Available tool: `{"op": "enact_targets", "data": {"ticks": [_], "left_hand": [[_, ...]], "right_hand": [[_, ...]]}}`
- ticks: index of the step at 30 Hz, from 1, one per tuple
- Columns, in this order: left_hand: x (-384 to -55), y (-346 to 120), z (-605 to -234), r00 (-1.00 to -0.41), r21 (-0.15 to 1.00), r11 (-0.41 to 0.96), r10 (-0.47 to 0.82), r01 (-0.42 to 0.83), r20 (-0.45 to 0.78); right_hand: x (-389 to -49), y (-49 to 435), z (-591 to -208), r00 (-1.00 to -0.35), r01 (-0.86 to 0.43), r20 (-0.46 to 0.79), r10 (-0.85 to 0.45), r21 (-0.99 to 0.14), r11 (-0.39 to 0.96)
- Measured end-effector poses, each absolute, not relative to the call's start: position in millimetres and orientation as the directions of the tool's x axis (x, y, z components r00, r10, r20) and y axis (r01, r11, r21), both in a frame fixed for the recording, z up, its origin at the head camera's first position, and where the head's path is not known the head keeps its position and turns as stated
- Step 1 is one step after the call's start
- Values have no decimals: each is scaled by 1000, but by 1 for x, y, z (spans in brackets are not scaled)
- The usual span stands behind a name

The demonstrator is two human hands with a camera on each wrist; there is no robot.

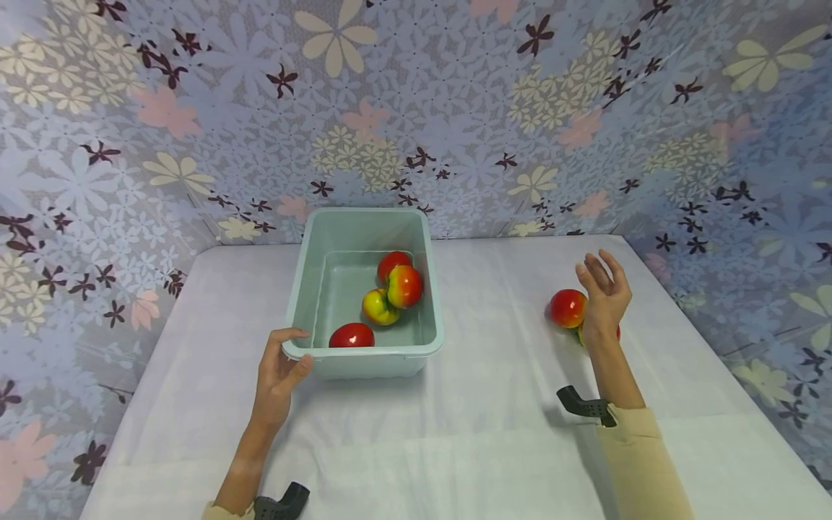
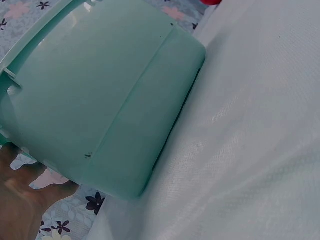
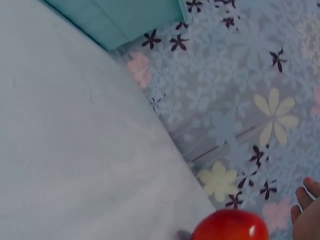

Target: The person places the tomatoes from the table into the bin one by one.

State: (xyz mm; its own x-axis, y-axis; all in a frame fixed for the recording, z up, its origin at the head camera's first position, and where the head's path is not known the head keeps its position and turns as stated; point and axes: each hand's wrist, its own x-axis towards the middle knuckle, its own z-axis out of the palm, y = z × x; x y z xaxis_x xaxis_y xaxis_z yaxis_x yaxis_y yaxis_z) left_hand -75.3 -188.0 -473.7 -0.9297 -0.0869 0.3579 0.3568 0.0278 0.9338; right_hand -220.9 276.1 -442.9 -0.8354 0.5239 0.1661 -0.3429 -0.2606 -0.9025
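Observation:
A pale green plastic bin (image 1: 370, 367) stands on the table. My left hand (image 1: 276, 375) grips its near left corner, thumb outside and fingers over the rim. Inside lie several glossy fruits: a red one (image 1: 352, 336) by the near wall, and a yellow-green one (image 1: 379, 308) touching a red-and-yellow one (image 1: 406, 287), with another red one behind. My right hand (image 1: 604, 300) hovers at the table's right, fingers loosely bent, holding nothing. Just left of it sits a red apple-like fruit (image 1: 568, 308); more red-and-yellow fruit is partly hidden behind the wrist.
White cloth (image 1: 494, 404) covers the table. Flower-patterned fabric (image 1: 468, 108) rises behind the far edge and along both sides. The bin stands against the far edge. A black wrist mount (image 1: 581, 404) sticks out from the right sleeve, another (image 1: 282, 503) from the left.

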Motion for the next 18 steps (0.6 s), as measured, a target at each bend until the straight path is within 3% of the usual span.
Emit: {"op": "enact_targets", "data": {"ticks": [11, 18], "left_hand": [[-75, -188, -474, -929, 933, 14, -83, 361, 361], [-76, -187, -473, -923, 926, 12, -79, 377, 377]], "right_hand": [[-223, 288, -455, -806, -307, 31, 591, -876, -373], [-226, 287, -459, -821, -222, -29, 571, -904, -365]]}}
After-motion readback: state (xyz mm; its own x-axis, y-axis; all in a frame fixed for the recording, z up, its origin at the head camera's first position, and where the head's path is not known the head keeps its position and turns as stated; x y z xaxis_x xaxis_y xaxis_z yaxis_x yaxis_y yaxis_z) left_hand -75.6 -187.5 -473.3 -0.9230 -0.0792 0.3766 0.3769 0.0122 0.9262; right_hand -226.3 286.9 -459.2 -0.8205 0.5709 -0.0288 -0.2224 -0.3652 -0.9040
